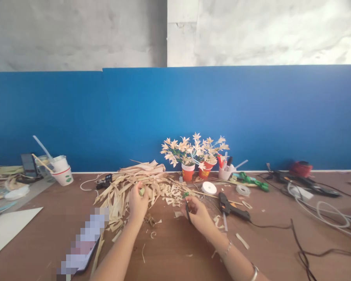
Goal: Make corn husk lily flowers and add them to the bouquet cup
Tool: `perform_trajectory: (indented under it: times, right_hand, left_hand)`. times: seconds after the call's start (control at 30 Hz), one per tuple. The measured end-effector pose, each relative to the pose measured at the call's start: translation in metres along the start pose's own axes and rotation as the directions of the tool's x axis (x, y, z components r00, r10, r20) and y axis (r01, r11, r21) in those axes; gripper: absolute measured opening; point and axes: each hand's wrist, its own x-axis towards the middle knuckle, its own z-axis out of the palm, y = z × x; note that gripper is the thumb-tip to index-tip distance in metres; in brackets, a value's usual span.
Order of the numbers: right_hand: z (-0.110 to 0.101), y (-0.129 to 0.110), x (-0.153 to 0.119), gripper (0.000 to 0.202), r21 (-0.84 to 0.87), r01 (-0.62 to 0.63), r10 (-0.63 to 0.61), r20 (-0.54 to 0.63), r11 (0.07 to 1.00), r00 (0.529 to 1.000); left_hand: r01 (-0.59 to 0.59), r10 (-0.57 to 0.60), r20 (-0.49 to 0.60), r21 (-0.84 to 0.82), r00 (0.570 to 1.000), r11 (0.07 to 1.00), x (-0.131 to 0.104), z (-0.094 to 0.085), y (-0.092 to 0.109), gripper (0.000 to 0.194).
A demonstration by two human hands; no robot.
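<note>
My left hand [138,203] is closed on a small pale-green piece [142,191], held between thumb and fingers above the heap of dry husk strips [117,203]. In my right hand [199,216] is a slim black tool [187,212], possibly tweezers; its exact kind does not show. A small dark-green bit [186,194] is at the tool's upper end; I cannot tell whether they touch. Husk scraps lie between and behind my hands. Beyond them, pale star-shaped husk flowers [187,147] stand in two red paper cups [188,173].
Right of my right hand lies a black glue gun [234,208] with its cord. Behind it are a white ribbon roll [209,188], a tape roll [243,190] and green ribbon [253,181]. A phone [84,246] lies left; cables [318,218] spread right. A blue partition [222,105] borders the back.
</note>
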Motion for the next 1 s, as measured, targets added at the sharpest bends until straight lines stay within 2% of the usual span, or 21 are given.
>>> perform_trajectory:
  times: [0.07, 0.13, 0.2, 0.27, 0.33, 0.47, 0.53, 0.67, 0.83, 1.0]
  right_hand:
    - [0.0, 0.0, 0.0, 0.033, -0.001, -0.009, 0.009, 0.014, 1.0, 1.0]
    - [0.0, 0.0, -0.001, 0.033, 0.002, -0.022, 0.022, 0.025, 1.0, 0.999]
    - [0.0, 0.0, -0.001, 0.033, 0.003, -0.035, 0.035, 0.032, 0.999, 0.999]
    - [0.0, 0.0, -0.001, 0.032, 0.001, -0.048, 0.048, 0.036, 0.999, 0.998]
    - [0.0, 0.0, -0.001, 0.031, -0.002, -0.058, 0.058, 0.044, 0.998, 0.997]
    - [0.0, 0.0, 0.0, 0.029, -0.02, -0.053, 0.054, 0.058, 0.998, 0.997]
    - [0.0, 0.0, -0.001, 0.028, -0.033, -0.054, 0.056, 0.057, 0.998, 0.997]
    - [0.0, -0.001, -0.001, 0.027, -0.029, -0.066, 0.068, 0.066, 0.997, 0.996]
    - [0.0, 0.002, 0.0, 0.027, -0.042, -0.06, 0.063, 0.068, 0.997, 0.996]
    - [0.0, 0.005, 0.001, 0.025, -0.076, -0.022, 0.029, 0.081, 0.997, 0.996]
  left_hand:
    - [-0.016, 0.012, 0.017, 0.292, 1.0, 0.956, 0.008, -0.009, -0.011, 0.045]
    - [0.017, -0.078, 0.107, 0.477, 0.991, 0.879, 0.011, -0.014, -0.018, 0.049]
    - [0.057, -0.167, 0.152, 0.547, 0.974, 0.835, 0.012, -0.015, -0.02, 0.05]
    - [0.088, -0.209, 0.155, 0.559, 0.966, 0.824, 0.011, -0.014, -0.019, 0.05]
    - [0.129, -0.228, 0.125, 0.53, 0.966, 0.838, 0.012, -0.014, -0.016, 0.051]
    - [0.289, -0.307, 0.01, 0.316, 0.952, 0.904, 0.017, -0.017, -0.014, 0.05]
    - [0.324, -0.329, -0.023, 0.25, 0.944, 0.912, 0.019, -0.018, -0.015, 0.049]
    - [0.318, -0.314, -0.05, 0.162, 0.948, 0.934, 0.021, -0.016, -0.022, 0.045]
    - [0.256, -0.252, -0.102, 0.033, 0.962, 0.966, 0.023, -0.011, -0.027, 0.032]
    - [0.212, -0.242, -0.174, -0.175, 0.954, 0.961, 0.049, 0.002, -0.014, 0.025]
